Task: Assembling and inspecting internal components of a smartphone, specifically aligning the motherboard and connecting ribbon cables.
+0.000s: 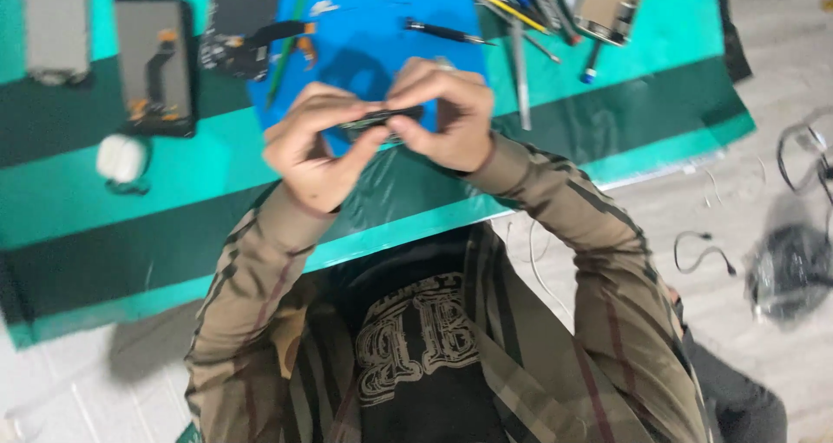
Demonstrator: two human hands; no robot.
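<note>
nearest the camera, at six o'clock, a person's chest in a dark printed top and two striped brown sleeves rise toward the middle of the view. just above centre, the left hand and right hand meet, fingers of both pinched together on the ends of a small dark phone part — held edge-on in the air above the blue work mat, so its face is hidden. it seems best handled by its edges with an even, light grip from both sides. beyond the hands, at twelve o'clock, a dark screwdriver lies on the mat. at ten o'clock rests an opened phone body on the green striped sheet — a small white round object sits at nine o'clock. black cables lie at three o'clock.
</note>
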